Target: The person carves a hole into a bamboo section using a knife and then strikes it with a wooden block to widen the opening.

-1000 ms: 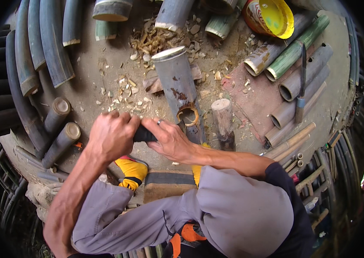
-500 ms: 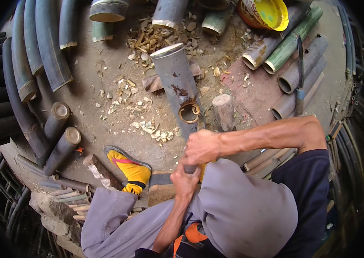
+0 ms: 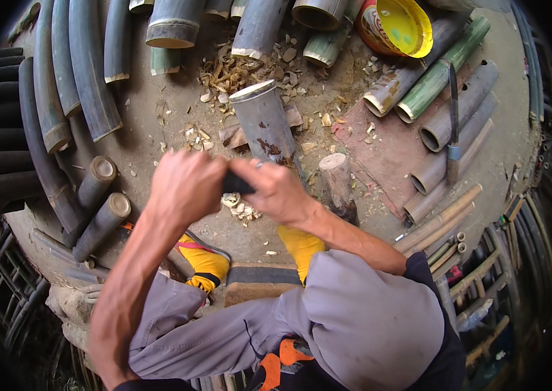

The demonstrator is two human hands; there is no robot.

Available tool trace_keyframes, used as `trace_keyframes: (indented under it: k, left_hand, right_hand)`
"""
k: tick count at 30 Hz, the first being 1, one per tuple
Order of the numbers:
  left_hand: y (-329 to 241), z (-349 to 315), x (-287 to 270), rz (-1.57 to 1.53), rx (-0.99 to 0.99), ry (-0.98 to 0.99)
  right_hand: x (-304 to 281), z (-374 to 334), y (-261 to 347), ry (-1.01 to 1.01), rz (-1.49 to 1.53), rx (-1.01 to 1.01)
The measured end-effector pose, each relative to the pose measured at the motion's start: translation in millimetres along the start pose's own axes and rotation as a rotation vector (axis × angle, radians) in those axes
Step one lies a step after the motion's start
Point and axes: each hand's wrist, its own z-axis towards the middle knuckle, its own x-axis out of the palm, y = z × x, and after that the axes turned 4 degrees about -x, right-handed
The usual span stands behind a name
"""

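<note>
My left hand [image 3: 188, 184] is closed, slightly blurred, around a dark handle [image 3: 237, 184]. From the other side my right hand [image 3: 279, 192] grips the same handle. Its short dark middle shows between my fists; whatever tool it belongs to is hidden. Both hands are over the near part of a thick grey bamboo section [image 3: 260, 120] with brown stains, which lies pointing away from me. Its far end rests over a brown block [image 3: 232, 135]; its near part is covered by my hands. A short wooden stump [image 3: 336, 176] stands to the right of it.
Bamboo lengths [image 3: 90, 72] line the left and far sides, with a green one [image 3: 442, 72] at right. A knife-like blade [image 3: 453, 124] leans there beside a yellow-rimmed bucket [image 3: 396, 29]. Wood chips [image 3: 220, 75] litter the ground. My yellow-socked foot [image 3: 207, 260] is near a wooden block [image 3: 256, 290].
Both hands have moved away from my body and leftward with the dark handle. My left arm now reaches forward, and the hole in the bamboo is covered. The view has shifted slightly.
</note>
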Motion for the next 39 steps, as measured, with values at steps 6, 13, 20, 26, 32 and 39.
trace_keyframes:
  k: [6,13,20,26,32,39]
  left_hand:
    - [-9,31,-38,0.311,0.208,0.143]
    - [-9,-66,77,-0.461,-0.271,0.236]
    - [-215,-86,170,-1.160,-0.933,-0.165]
    - [-153,-107,185,-1.129,-0.948,-0.269]
    - [-10,-69,61,-0.360,-0.376,0.001]
    - [-3,31,-36,0.151,0.036,0.158]
  right_hand:
    - [18,-2,6,-0.250,0.106,0.104]
    - [11,-9,10,0.759,0.014,0.048]
    - [-20,-30,-15,1.332,-0.228,-0.584]
    - [10,-4,5,1.250,-0.243,-0.416]
    - [17,9,10,0.511,-0.136,-0.093]
    - [6,10,3,-0.132,0.092,0.113]
